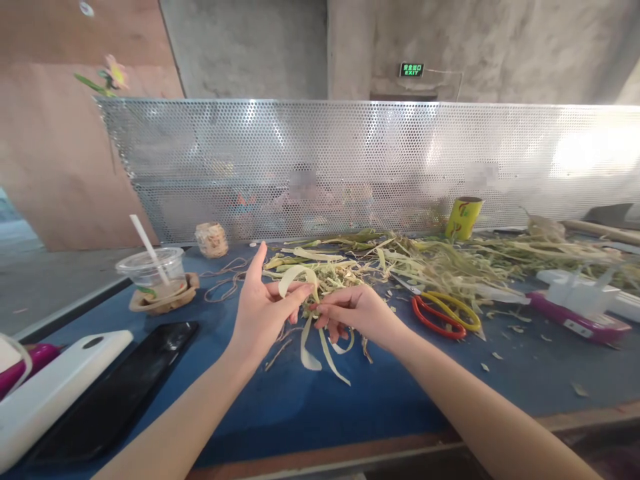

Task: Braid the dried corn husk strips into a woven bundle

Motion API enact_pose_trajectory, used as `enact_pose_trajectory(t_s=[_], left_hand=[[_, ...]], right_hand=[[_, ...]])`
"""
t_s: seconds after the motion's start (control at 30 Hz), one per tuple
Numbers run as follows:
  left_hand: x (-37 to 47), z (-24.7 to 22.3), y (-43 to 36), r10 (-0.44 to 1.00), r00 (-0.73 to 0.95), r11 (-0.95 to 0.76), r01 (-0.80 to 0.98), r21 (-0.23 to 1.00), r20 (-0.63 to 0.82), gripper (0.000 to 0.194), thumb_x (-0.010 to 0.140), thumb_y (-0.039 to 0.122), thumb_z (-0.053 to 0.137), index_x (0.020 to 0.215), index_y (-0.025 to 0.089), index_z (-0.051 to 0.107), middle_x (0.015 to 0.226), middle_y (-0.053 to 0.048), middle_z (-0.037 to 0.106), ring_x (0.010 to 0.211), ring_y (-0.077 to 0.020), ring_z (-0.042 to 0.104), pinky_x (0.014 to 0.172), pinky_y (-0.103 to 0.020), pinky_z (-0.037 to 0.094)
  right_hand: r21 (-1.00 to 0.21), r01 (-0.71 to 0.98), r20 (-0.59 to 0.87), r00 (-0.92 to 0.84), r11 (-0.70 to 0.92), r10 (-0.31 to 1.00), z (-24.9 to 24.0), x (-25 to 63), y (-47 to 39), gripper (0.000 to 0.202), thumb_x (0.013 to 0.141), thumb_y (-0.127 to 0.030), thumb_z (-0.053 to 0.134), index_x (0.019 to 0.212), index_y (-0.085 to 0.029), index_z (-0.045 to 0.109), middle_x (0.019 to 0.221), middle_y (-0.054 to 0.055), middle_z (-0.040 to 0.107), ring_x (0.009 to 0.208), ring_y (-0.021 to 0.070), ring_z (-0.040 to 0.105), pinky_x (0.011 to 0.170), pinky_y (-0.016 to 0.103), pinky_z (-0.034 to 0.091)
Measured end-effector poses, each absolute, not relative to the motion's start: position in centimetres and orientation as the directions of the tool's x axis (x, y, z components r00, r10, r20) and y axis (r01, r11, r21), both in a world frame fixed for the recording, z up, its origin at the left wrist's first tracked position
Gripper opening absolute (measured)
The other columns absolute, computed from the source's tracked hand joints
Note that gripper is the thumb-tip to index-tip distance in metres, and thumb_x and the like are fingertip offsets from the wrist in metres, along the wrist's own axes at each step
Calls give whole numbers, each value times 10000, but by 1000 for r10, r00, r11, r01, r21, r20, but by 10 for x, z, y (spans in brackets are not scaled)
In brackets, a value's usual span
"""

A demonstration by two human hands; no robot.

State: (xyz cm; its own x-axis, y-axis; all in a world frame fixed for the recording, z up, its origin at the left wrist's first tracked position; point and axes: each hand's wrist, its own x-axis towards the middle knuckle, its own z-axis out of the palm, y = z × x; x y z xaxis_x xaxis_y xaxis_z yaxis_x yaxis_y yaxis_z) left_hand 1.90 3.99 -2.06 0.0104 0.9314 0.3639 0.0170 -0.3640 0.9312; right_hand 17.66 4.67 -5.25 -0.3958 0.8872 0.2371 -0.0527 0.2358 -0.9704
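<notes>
Pale green plant strips (311, 353) curl up and hang down between my two hands over the blue table (310, 413). My left hand (267, 303) pinches the bundle from the left, its index finger pointing up, with one strip looping above the thumb. From the right, my right hand (353, 310) holds the same strips lower down, thumb and fingers pressed together. Behind the hands lies a heap of cut leaves and stalks (345, 273). Scissors with red and yellow handles (445, 317) rest right of my right hand.
At left are a plastic cup with a straw (157, 270), a ball of twine (211, 240), a black phone (120, 387) and a white power bank (65, 387). A yellow can (464, 219), a purple tool (577, 320) and leaves lie right. A perforated metal screen (350, 167) stands behind.
</notes>
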Motion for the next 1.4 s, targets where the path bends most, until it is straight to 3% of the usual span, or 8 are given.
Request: enact_pose_trajectory(t_s=[0.1, 0.23, 0.47, 0.57, 0.7, 0.77, 1.0, 1.4], left_hand=[[13, -24, 48, 937, 90, -345, 96, 934, 337, 977, 697, 308, 665, 1421, 181, 22, 699, -27, 666, 563, -151, 602, 515, -266, 474], [7, -28, 54, 936, 273, -284, 208, 936, 223, 974, 707, 336, 651, 1415, 171, 3, 850, -62, 662, 777, -200, 626, 652, -318, 486], [4, -28, 54, 869, 459, -349, 304, 887, 184, 876, 729, 310, 625, 1406, 180, 85, 754, -18, 651, 684, -184, 604, 671, -345, 464], [3, -27, 57, 853, 395, -503, 447, 740, 341, 736, 764, 311, 581, 1384, 209, 198, 807, -35, 666, 767, -208, 607, 763, -382, 449], [7, -34, 57, 690, 359, -678, 624, 388, 628, 754, 752, 207, 557, 1393, 199, 160, 1102, -108, 587, 1099, -266, 485, 955, -456, 315], [12, -39, 54, 618, 364, -711, 638, 297, 697, 745, 762, 170, 513, 1400, 173, 128, 1053, -109, 577, 1031, -247, 512, 949, -457, 316], [18, -35, 39, 727, 452, -687, 475, 550, 518, 792, 822, 271, 497, 1416, 180, -20, 768, 6, 659, 807, -175, 603, 942, -367, 351], [19, -35, 33, 832, 348, -553, 462, 693, 432, 875, 777, 259, 550, 1419, 194, -40, 654, 24, 652, 616, -166, 547, 652, -288, 418]], right_hand=[[-973, -34, 226, -369, 230, 902, -49, 180, 47, 266, 746, -391, 601, 716, -135, 669, 617, 19, 658, 403, 55, 547, 379, 164, 401], [-975, -60, 223, -337, 216, 915, -44, 184, 47, 275, 731, -406, 609, 689, -135, 634, 614, 8, 642, 401, 52, 542, 367, 157, 389], [-966, 97, 205, -274, 239, 940, -45, 184, 48, 174, 696, -290, 657, 651, -158, 552, 467, -61, 543, 307, 27, 409, 330, 160, 326], [-979, 124, 119, -309, 164, 943, -44, 184, 47, 170, 710, -276, 643, 668, -163, 523, 438, -68, 530, 293, 29, 403, 312, 152, 300], [-998, -5, 60, -360, 63, 931, -46, 184, 48, 196, 733, -321, 621, 740, -169, 499, 433, -70, 539, 299, 41, 427, 312, 149, 319], [-994, -80, 91, -346, 67, 934, -48, 184, 50, 231, 723, -353, 629, 732, -166, 493, 435, -71, 535, 304, 37, 429, 315, 147, 321], [-988, -141, 105, -340, 59, 935, -46, 183, 49, 288, 674, -386, 670, 757, -150, 528, 410, -82, 506, 303, 23, 392, 323, 145, 281], [-976, -187, 162, -285, 111, 945, -49, 175, 48, 279, 700, -399, 622, 782, -147, 535, 444, -63, 516, 341, 35, 382, 365, 178, 271]])
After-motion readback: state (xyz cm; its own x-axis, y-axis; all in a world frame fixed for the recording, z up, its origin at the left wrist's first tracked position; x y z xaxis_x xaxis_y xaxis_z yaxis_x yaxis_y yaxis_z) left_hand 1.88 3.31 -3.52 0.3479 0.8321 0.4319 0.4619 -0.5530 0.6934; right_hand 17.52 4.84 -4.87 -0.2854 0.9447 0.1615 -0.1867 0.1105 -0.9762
